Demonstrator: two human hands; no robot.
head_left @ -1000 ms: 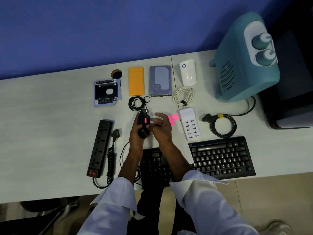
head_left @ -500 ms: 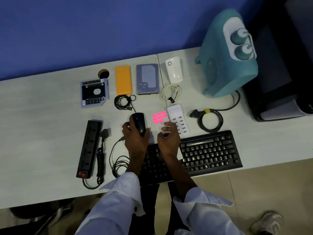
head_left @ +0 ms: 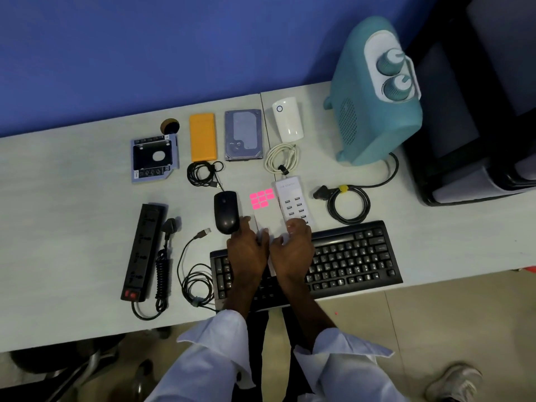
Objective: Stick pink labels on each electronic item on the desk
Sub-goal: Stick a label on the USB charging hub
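Observation:
A black mouse [head_left: 226, 211] lies right side up on the desk, its cable [head_left: 195, 275] looped to the left. Right of it lies a white sheet with several pink labels [head_left: 262, 199]. My left hand [head_left: 247, 252] rests with fingers apart on the sheet's near end, just off the mouse. My right hand [head_left: 293, 250] has its fingers curled at the sheet's right edge, next to the white USB hub [head_left: 292, 198]; a pinch cannot be made out. Both wrists cross the black keyboard [head_left: 352, 256].
A power strip [head_left: 144, 252] lies left. At the back sit a drive caddy [head_left: 153, 158], an orange case [head_left: 203, 140], a hard drive [head_left: 243, 134], a white plug unit [head_left: 287, 121], a white cable [head_left: 280, 158]. A teal heater [head_left: 374, 94] and its cord [head_left: 348, 205] stand right.
My left hand set the mouse down right side up and let go of it. Both hands then came back toward me to the near end of the label sheet.

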